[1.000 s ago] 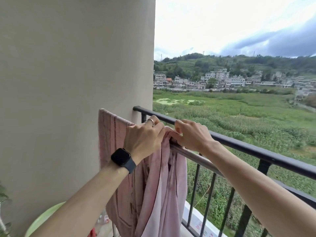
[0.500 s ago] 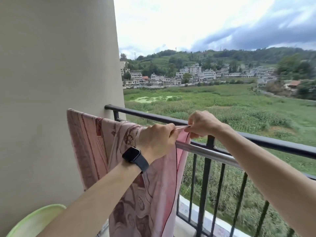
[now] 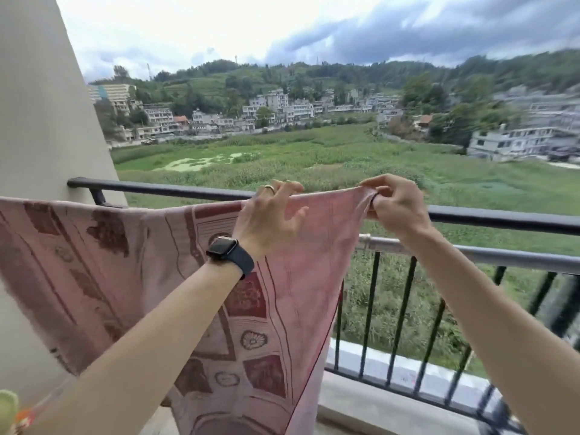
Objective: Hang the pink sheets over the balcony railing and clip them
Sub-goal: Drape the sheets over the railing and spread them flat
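Note:
A pink patterned sheet hangs spread along the left part of the balcony railing, its top edge stretched level. My right hand pinches the sheet's right top corner just in front of the dark top rail. My left hand, with a ring and a black watch, pinches the top edge a little to the left, the other fingers spread loosely. The sheet drapes down in front of the bars. No clips are visible.
A beige wall closes the balcony on the left. A silver inner bar runs below the dark top rail to the right. A green basin edge shows at the bottom left. Fields and houses lie beyond.
The bunched sheet has been drawn out to the right along the railing. Both hands moved right, and the right hand now holds the corner well apart from the left.

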A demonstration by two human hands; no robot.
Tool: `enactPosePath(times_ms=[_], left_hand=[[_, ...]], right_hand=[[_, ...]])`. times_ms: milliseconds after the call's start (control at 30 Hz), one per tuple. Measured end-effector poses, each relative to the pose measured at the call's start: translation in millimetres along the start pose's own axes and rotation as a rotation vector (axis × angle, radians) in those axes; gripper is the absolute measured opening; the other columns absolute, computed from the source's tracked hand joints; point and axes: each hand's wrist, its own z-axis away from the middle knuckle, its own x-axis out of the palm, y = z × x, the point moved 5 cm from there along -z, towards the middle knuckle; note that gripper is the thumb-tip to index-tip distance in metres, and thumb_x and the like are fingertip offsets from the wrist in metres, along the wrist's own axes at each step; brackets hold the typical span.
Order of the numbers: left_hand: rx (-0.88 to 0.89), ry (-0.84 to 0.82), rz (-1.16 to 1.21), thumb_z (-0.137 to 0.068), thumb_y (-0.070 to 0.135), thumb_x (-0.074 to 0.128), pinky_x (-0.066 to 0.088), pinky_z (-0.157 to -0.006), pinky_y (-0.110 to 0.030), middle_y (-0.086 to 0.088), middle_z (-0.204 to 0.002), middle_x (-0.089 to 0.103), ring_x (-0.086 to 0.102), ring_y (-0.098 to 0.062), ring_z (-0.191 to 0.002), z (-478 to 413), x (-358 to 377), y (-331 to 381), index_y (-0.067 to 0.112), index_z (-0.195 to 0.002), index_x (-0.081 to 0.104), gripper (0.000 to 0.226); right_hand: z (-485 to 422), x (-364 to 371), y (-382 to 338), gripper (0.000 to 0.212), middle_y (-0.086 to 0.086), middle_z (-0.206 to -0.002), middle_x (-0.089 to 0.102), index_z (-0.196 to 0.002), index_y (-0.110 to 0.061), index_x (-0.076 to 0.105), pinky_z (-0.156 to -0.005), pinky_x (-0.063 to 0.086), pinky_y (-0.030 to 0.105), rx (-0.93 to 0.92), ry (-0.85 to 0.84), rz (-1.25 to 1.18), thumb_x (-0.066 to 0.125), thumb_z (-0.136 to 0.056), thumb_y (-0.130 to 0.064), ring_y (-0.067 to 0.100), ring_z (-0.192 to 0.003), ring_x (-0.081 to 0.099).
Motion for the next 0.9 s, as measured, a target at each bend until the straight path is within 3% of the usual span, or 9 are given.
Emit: enactPosePath(times_ms=[133, 267, 333, 433, 533, 667, 733, 833, 900], left_hand=[[0.095, -0.165, -0.027, -0.094, 0.048, 0.052, 0.042, -0.098, -0.040, 0.003, -0.133, 0.054, 0.047, -0.018, -0.124, -21.6, 33.4, 59.7, 0.035, -0.137, 0.049, 0.045], [0.153, -0.258, 0.189, -0.088, 0.039, 0.062, 0.054, -0.084, -0.037, 0.010, -0.099, 0.070, 0.063, -0.011, -0.094, -42.2, 74.9, 125.7, 0.034, -0.104, 0.071, 0.019], [0.195, -0.269, 0.195, -0.087, 0.033, 0.064, 0.057, -0.074, -0.037, 0.012, -0.089, 0.072, 0.066, -0.011, -0.082, -45.5, 95.1, 149.7, 0.031, -0.095, 0.074, 0.012], [0.214, -0.211, 0.208, -0.089, 0.027, 0.063, 0.057, -0.075, -0.039, 0.008, -0.095, 0.074, 0.067, -0.015, -0.085, -47.9, 110.1, 163.6, 0.029, -0.098, 0.075, 0.014], [0.237, -0.176, 0.230, -0.089, 0.026, 0.065, 0.057, -0.077, -0.039, 0.009, -0.094, 0.075, 0.069, -0.014, -0.087, -45.6, 112.9, 174.4, 0.030, -0.098, 0.075, 0.014], [0.298, -0.215, 0.303, -0.089, 0.029, 0.067, 0.056, -0.079, -0.035, 0.013, -0.093, 0.075, 0.068, -0.010, -0.088, -40.9, 115.5, 207.4, 0.033, -0.097, 0.076, 0.013], [0.342, -0.273, 0.356, -0.086, 0.032, 0.070, 0.056, -0.078, -0.032, 0.017, -0.092, 0.073, 0.066, -0.005, -0.086, -42.2, 123.0, 230.4, 0.035, -0.096, 0.075, 0.011], [0.370, -0.412, 0.414, -0.085, 0.045, 0.067, 0.053, -0.071, -0.026, 0.021, -0.093, 0.068, 0.062, 0.002, -0.084, -44.3, 140.9, 264.0, 0.036, -0.101, 0.072, 0.019], [0.317, -0.502, 0.407, -0.087, 0.058, 0.058, 0.053, -0.072, -0.027, 0.016, -0.098, 0.067, 0.063, -0.003, -0.087, -43.7, 155.7, 276.5, 0.033, -0.108, 0.069, 0.034]], right_hand=[[34.4, -68.2, 30.7, 0.036, 0.009, -0.101, 0.072, -0.096, -0.015, 0.073, -0.075, 0.062, 0.039, 0.155, 0.099, -0.284, 0.044, -0.100, 0.005, 0.026, -0.086, 0.070], [61.3, -110.7, 54.7, 0.049, -0.001, -0.083, 0.075, -0.069, -0.021, 0.078, -0.074, 0.054, 0.042, 0.152, 0.261, -0.288, 0.047, -0.096, 0.005, 0.024, -0.081, 0.062], [72.2, -118.4, 67.9, 0.039, 0.007, -0.089, 0.076, -0.082, -0.016, 0.079, -0.077, 0.055, 0.044, 0.228, 0.243, -0.290, 0.046, -0.094, 0.002, 0.027, -0.082, 0.064], [87.0, -128.9, 85.5, 0.022, 0.016, -0.105, 0.073, -0.110, -0.011, 0.066, -0.077, 0.057, 0.040, 0.311, 0.235, -0.413, 0.052, -0.094, -0.012, 0.028, -0.092, 0.069], [96.3, -146.0, 96.6, 0.024, 0.005, -0.100, 0.073, -0.106, -0.019, 0.065, -0.078, 0.061, 0.039, 0.273, 0.291, -0.130, 0.074, -0.087, -0.031, 0.019, -0.092, 0.071], [108.5, -186.4, 100.0, 0.006, -0.002, -0.088, 0.073, -0.093, -0.023, 0.070, -0.078, 0.062, 0.040, 0.195, 0.444, 0.007, 0.072, -0.090, -0.027, 0.018, -0.086, 0.072], [119.3, -212.3, 100.9, 0.003, -0.006, -0.089, 0.072, -0.095, -0.025, 0.069, -0.081, 0.060, 0.031, 0.145, 0.586, 0.042, 0.070, -0.091, -0.026, 0.011, -0.087, 0.071], [149.3, -224.3, 110.3, 0.004, -0.015, -0.088, 0.066, -0.099, -0.021, 0.065, -0.071, 0.049, 0.007, 0.079, 0.709, 0.194, 0.065, -0.095, -0.023, -0.008, -0.080, 0.063], [174.8, -229.7, 127.0, 0.004, -0.016, -0.089, 0.064, -0.101, -0.019, 0.064, -0.068, 0.045, 0.004, 0.080, 0.771, 0.239, 0.062, -0.097, -0.020, -0.013, -0.076, 0.059]])
